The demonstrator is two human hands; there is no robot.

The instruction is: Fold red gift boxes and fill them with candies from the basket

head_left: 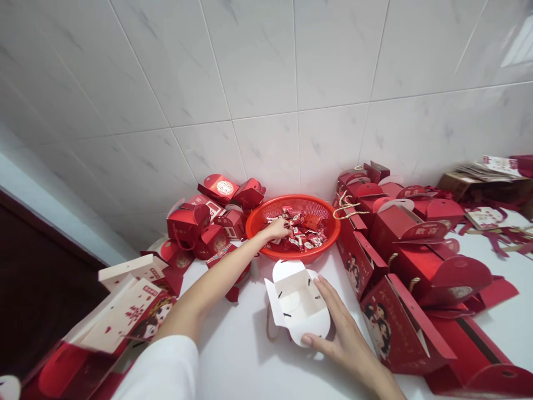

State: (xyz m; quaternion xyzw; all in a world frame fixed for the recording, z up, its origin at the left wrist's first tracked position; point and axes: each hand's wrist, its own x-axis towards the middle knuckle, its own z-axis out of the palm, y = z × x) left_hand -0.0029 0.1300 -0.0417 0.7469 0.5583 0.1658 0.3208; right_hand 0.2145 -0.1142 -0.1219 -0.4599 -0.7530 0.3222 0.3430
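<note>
My left hand [278, 228] reaches into a red plastic basket [252, 229], its fingers curled closed on small red-wrapped candies [303, 233]. The fingertips are partly hidden among the wrappers. Just in front of the basket stands an open candy box [298, 303] with a white inside, its flaps folded outward. Nothing shows inside it. My right hand [339, 328] grips this box at its right side, the thumb on the near flap and the fingers along the right flap. A cord handle hangs at the box's left.
Several red gift boxes [189, 222] are heaped left of the basket. Larger red boxes [433, 266] with cord handles fill the right side. Cream printed boxes [129, 311] lie at the near left. Ribbons and cards [485, 216] lie far right. A tiled wall [266, 150] rises behind the white table [233, 355].
</note>
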